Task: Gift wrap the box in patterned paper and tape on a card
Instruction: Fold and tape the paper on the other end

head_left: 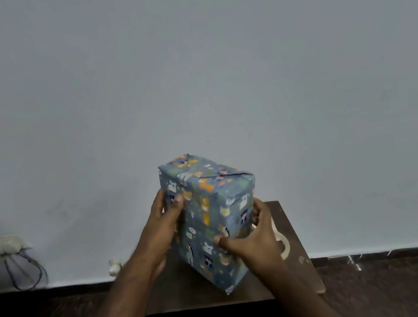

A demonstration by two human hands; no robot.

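Box [213,220], fully wrapped in blue patterned paper, held tilted between both hands above brown surface [291,227], one low corner near or touching it; contact not discernible. Folded paper seams visible on upper end face. Left hand [166,219] gripping left side, thumb curled onto front face. Right hand [252,238] gripping right side, thumb pressed on front face. Pale tape roll [283,249] lying on surface just right of right hand. Wall socket [6,244] with cables at far left.
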